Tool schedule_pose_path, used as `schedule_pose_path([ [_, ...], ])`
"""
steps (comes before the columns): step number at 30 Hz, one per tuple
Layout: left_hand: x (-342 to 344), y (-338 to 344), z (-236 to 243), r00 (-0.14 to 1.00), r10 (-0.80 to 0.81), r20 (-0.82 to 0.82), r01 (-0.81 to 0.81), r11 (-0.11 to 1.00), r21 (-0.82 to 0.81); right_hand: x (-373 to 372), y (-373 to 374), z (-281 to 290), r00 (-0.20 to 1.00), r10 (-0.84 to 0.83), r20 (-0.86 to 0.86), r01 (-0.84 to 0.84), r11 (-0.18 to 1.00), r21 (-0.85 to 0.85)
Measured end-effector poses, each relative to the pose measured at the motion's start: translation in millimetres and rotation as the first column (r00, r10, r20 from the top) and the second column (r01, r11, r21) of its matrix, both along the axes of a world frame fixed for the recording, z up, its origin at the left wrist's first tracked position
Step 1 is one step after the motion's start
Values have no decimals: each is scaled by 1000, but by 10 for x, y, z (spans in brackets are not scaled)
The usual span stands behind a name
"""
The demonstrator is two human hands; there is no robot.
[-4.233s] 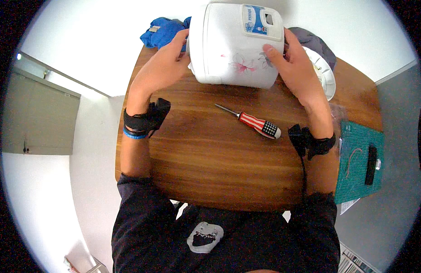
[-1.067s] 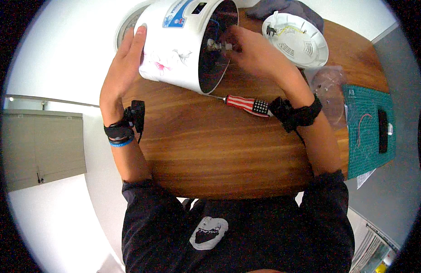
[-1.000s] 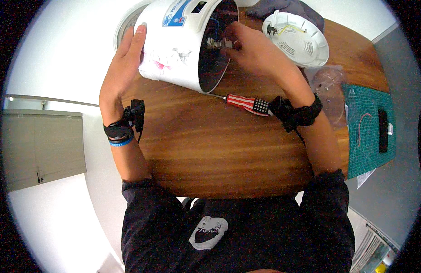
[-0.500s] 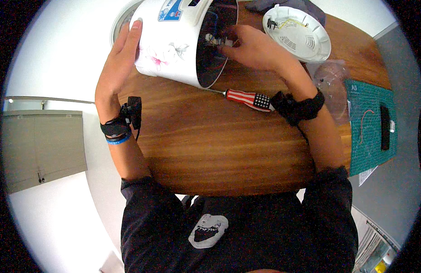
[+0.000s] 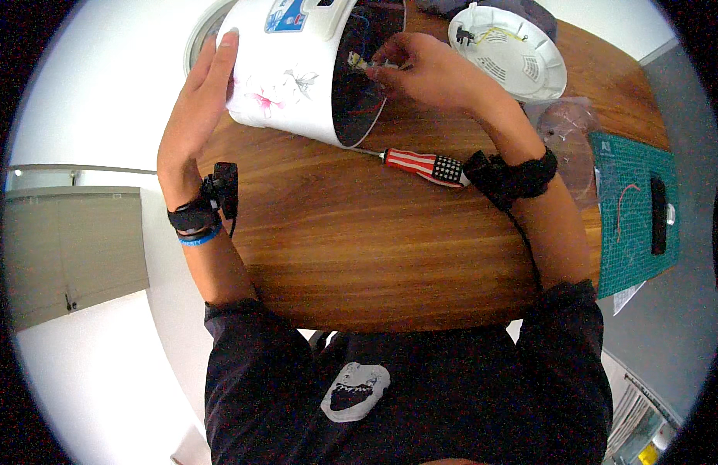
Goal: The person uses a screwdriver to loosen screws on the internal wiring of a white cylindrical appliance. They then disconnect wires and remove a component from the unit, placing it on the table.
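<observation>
A white rice cooker [image 5: 285,97] with a pink and grey flower print lies on its side at the far end of the table. Its open base faces right, showing a dark inside with thin wires. My left hand [image 5: 204,89] grips the cooker's left end, thumb on the white wall and the other fingers partly hidden behind. At the open base my right hand [image 5: 429,74] pinches a small part that its fingers mostly cover. Beside those fingertips a small pale connector [image 5: 357,60] shows in the opening. Below the cooker's rim lies a screwdriver [image 5: 423,166] with a flag-patterned handle.
A round white base cover [image 5: 510,58] with a yellow wire lies inside up, far right. Nearer are a clear plastic bag [image 5: 567,143] and a green cutting mat [image 5: 626,225] bearing a red wire [image 5: 621,209] and a black bar-shaped object [image 5: 658,215].
My right hand has drawn back slightly, its fingers now more tightly pinched. The cooker and my left hand have shifted a little to the left.
</observation>
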State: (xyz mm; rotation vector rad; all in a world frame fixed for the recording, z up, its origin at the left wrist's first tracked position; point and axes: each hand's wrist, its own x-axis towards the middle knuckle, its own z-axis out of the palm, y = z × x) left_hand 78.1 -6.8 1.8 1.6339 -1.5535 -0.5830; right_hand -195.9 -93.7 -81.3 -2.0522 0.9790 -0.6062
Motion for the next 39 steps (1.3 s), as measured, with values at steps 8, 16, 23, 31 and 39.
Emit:
schedule_pose_path([
  [8, 69, -32, -30, 1000, 19, 0, -19, 1000, 14, -7, 48, 10, 998, -56, -22, 54, 996, -74],
  [16, 59, -5, -11, 1000, 3, 16, -3, 1000, 28, -23, 123, 181, 988, -39, -151, 35, 999, -34],
  [23, 55, -7, -17, 999, 6, 45, -7, 1000, 23, -21, 85, 191, 989, -13, -144, 6, 999, -45],
  [31, 60, 0, -27, 994, -56, 93, 56, 998, 8, 93, -12, -61, 996, -75, 39, 78, 993, -87],
  [39, -30, 86, 73, 991, -65, 116, 60, 997, 47, 140, 4, -168, 953, -149, 264, 194, 969, -156],
])
